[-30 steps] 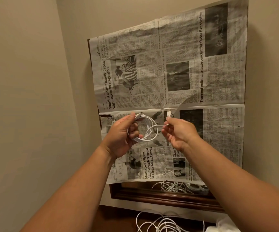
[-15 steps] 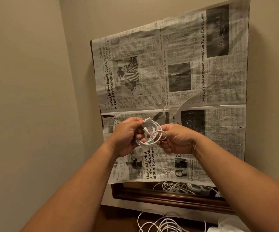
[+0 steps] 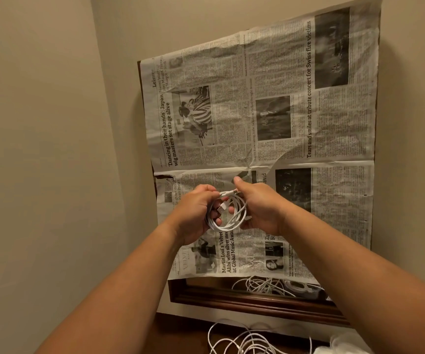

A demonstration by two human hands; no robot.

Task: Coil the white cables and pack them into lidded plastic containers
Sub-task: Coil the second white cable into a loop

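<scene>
Head view: right hand (image 3: 263,211) has closed onto cable coil (image 3: 228,226).

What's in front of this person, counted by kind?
Hands: 2 (left hand, right hand)
Coiled cable: 1
Newspaper: 1
Wooden frame: 1
Loose cable tangle: 1, strands uncountable, apparently mirrored in the frame
Total: 6

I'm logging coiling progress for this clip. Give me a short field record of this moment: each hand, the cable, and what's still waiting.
left hand: grips the coil's left side
right hand: holds the coil's right side, thumb raised
white cable: wound into a small coil, held in the air between both hands
loose cables: uncoiled tangle below
newspaper: spread behind the hands
containers: none clearly in view
</scene>
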